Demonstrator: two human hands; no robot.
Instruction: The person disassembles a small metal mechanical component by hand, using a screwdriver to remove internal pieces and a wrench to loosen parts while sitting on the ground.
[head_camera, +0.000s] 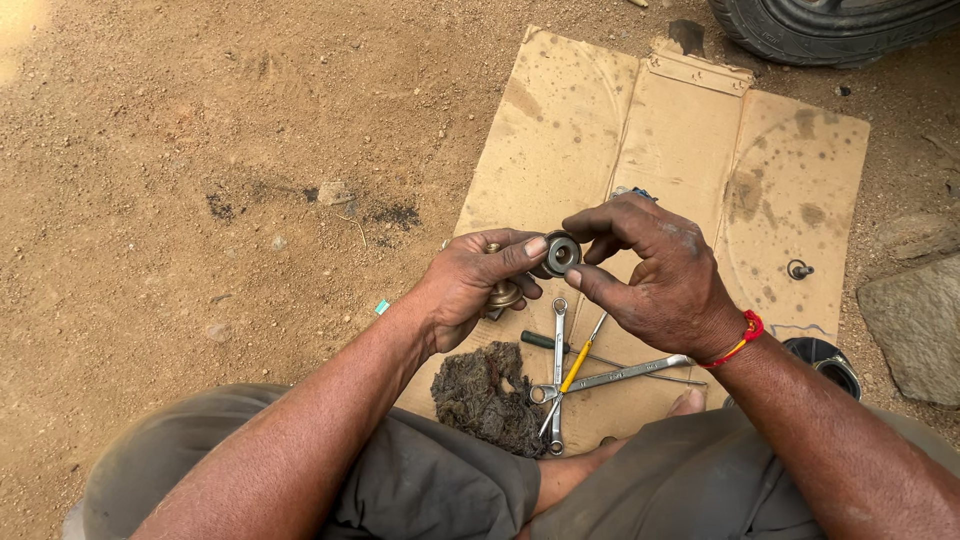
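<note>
Both hands meet over a flattened cardboard sheet (600, 110) on sandy ground. My left hand (478, 282) holds a brass-coloured metal part (502, 293) in its palm, and its thumb presses on a small dark round ring-shaped part (561, 253). My right hand (655, 268) pinches that same ring from the right with thumb and fingers. A red and yellow thread band (742, 341) circles my right wrist.
Under the hands lie two crossed spanners (600, 379), a yellow-handled screwdriver (578, 364), a green-handled tool (538, 340) and a dirty rag (488, 395). A small bolt (798, 269) sits on the cardboard. A tyre (830, 25), a rock (915, 325) and a dark round cap (825, 357) lie around.
</note>
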